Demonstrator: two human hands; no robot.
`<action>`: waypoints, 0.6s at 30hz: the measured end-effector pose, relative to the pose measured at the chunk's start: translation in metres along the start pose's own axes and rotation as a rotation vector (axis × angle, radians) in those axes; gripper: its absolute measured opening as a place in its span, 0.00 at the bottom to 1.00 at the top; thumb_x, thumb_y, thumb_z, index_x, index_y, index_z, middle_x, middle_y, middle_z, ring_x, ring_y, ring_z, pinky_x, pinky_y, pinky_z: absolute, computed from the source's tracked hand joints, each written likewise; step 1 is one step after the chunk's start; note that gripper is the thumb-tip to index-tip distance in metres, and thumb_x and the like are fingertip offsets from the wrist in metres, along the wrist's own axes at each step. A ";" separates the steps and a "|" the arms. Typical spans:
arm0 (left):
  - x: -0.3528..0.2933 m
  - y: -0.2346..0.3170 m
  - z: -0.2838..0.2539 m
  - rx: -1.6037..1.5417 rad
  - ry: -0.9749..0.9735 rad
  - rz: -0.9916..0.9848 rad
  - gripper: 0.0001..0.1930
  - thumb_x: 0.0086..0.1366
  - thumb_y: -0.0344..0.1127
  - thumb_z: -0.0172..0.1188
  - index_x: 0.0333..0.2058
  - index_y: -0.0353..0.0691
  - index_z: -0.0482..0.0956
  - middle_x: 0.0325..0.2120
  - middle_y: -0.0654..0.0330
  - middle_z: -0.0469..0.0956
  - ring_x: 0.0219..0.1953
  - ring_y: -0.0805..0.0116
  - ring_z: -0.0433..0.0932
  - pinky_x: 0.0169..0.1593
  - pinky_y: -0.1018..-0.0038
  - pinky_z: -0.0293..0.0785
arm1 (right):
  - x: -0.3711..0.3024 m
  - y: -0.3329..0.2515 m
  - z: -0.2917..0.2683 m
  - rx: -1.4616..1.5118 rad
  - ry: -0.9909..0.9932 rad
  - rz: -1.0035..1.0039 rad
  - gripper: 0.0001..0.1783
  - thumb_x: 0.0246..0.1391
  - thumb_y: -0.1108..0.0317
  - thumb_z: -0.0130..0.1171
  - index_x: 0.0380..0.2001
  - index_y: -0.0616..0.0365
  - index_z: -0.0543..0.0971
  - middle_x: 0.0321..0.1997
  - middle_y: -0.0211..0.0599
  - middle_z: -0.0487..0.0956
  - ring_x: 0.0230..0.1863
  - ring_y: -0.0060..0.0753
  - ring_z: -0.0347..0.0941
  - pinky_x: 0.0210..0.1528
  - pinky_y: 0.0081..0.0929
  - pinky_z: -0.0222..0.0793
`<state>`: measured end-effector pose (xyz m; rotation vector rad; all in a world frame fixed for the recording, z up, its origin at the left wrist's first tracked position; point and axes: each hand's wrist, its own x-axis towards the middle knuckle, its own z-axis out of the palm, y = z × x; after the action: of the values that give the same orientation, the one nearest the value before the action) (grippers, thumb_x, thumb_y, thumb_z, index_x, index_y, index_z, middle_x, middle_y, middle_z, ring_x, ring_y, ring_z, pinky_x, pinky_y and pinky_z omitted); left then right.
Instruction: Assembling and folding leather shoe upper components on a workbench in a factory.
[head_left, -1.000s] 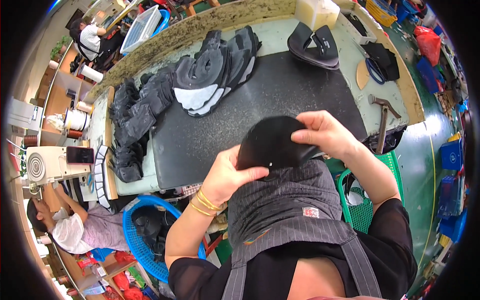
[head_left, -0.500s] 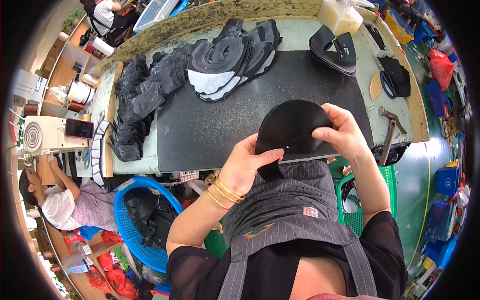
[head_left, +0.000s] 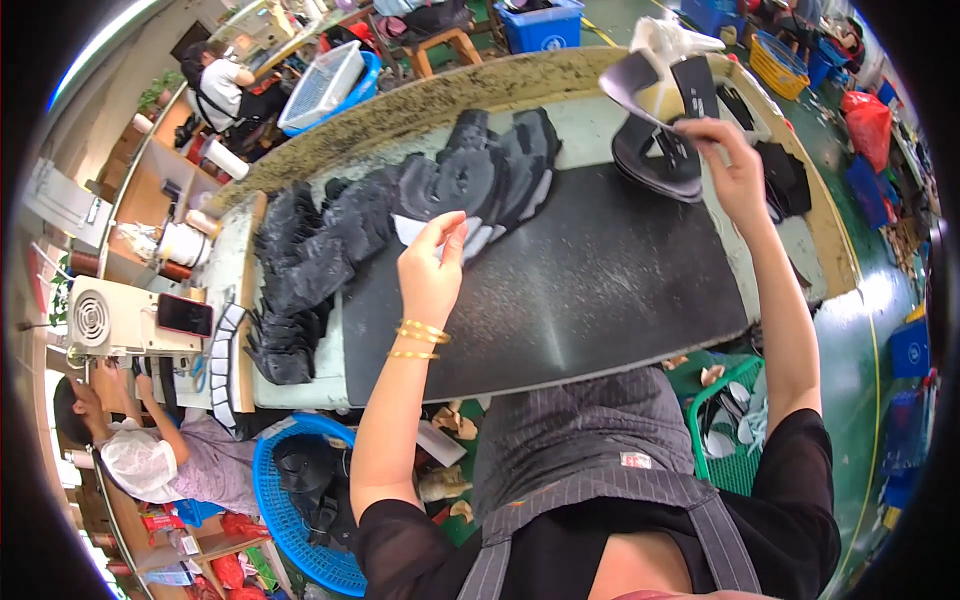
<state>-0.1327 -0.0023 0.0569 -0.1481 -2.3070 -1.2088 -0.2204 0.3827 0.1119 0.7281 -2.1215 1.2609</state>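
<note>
R hand [head_left: 728, 165] pinches a black curved piece [head_left: 690, 88] at the far right of the table [head_left: 600, 130], fingers closed on its edge, just above a small stack [head_left: 655, 160]. L hand [head_left: 432, 265] holds nothing, fingers half open, touching the fanned pile of black pieces [head_left: 470, 180]. Risk: thin pinch could slip, or L hand nudges the pile & it slides.

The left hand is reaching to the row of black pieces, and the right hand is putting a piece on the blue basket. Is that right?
Not quite. The head view shows the right hand at the stack of black pieces on the table's far right, not at the blue basket, which sits on the floor. The left hand does reach to the row of black pieces.
</note>
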 end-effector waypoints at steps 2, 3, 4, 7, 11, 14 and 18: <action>0.014 -0.040 0.012 0.168 -0.011 0.114 0.10 0.66 0.34 0.62 0.42 0.36 0.83 0.40 0.53 0.84 0.44 0.54 0.83 0.50 0.65 0.77 | -0.023 0.079 -0.003 -0.108 -0.247 0.117 0.09 0.59 0.74 0.61 0.42 0.61 0.80 0.41 0.38 0.81 0.47 0.37 0.78 0.54 0.29 0.71; 0.022 -0.053 0.016 0.221 -0.029 0.164 0.09 0.65 0.34 0.62 0.42 0.37 0.83 0.41 0.53 0.84 0.46 0.52 0.81 0.52 0.63 0.76 | -0.034 0.099 -0.004 -0.200 -0.386 0.214 0.09 0.57 0.71 0.63 0.42 0.60 0.80 0.42 0.39 0.81 0.47 0.41 0.78 0.55 0.32 0.70; 0.026 -0.069 0.018 0.264 -0.061 0.215 0.09 0.64 0.34 0.63 0.41 0.37 0.83 0.42 0.53 0.84 0.48 0.52 0.81 0.53 0.63 0.76 | -0.042 0.094 0.005 -0.271 -0.313 0.115 0.10 0.56 0.69 0.64 0.41 0.60 0.80 0.43 0.39 0.81 0.47 0.43 0.77 0.55 0.34 0.70; 0.042 -0.075 0.029 0.500 -0.119 0.263 0.15 0.64 0.41 0.63 0.42 0.37 0.83 0.47 0.52 0.82 0.53 0.55 0.79 0.61 0.59 0.68 | -0.028 0.021 0.031 -0.418 0.003 -0.121 0.10 0.54 0.69 0.65 0.40 0.59 0.81 0.44 0.39 0.82 0.49 0.46 0.76 0.54 0.39 0.70; 0.067 -0.080 0.037 0.434 -0.233 0.078 0.18 0.55 0.42 0.74 0.39 0.36 0.84 0.34 0.54 0.82 0.38 0.59 0.82 0.46 0.67 0.78 | -0.016 -0.032 0.153 -0.075 -0.408 -0.128 0.10 0.59 0.71 0.57 0.43 0.63 0.79 0.43 0.47 0.81 0.49 0.52 0.75 0.55 0.42 0.71; 0.070 -0.081 0.044 0.087 -0.246 -0.234 0.10 0.55 0.31 0.74 0.34 0.37 0.83 0.30 0.63 0.80 0.32 0.73 0.79 0.40 0.75 0.78 | -0.030 -0.014 0.211 -0.102 -0.521 -0.087 0.10 0.57 0.72 0.57 0.41 0.67 0.75 0.47 0.52 0.78 0.50 0.54 0.75 0.55 0.43 0.70; 0.072 -0.089 0.030 -0.087 -0.301 -0.269 0.07 0.57 0.29 0.71 0.31 0.36 0.81 0.25 0.61 0.81 0.29 0.75 0.78 0.38 0.76 0.76 | -0.037 -0.019 0.221 -0.103 -0.424 -0.142 0.08 0.56 0.75 0.56 0.38 0.66 0.72 0.48 0.52 0.78 0.48 0.54 0.74 0.53 0.43 0.71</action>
<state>-0.2357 -0.0417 0.0136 -0.0535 -2.5976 -1.5106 -0.2234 0.1823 0.0090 1.1608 -2.3926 0.9764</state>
